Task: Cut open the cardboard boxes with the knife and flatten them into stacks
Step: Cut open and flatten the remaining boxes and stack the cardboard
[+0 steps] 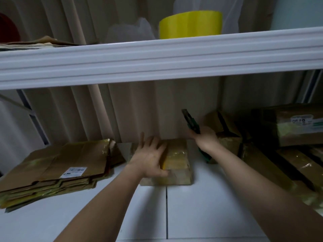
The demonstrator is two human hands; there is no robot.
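Observation:
A small taped cardboard box point(176, 163) sits on the white tiled surface at the centre. My left hand point(150, 156) lies on its left top with fingers spread and the thumb against the front edge. My right hand point(205, 137) hovers just right of the box and grips a green utility knife point(190, 121), whose tip points up and away. At the left lies a stack of flattened boxes point(52, 172) with a white label on top. Unopened taped boxes point(286, 130) are piled at the right.
A white shelf edge point(157, 58) crosses the view above my hands, carrying a yellow tape roll point(190, 23) and some flat cardboard at the far left. A corrugated wall stands behind. The white tiled surface point(201, 206) stretches toward me between my arms.

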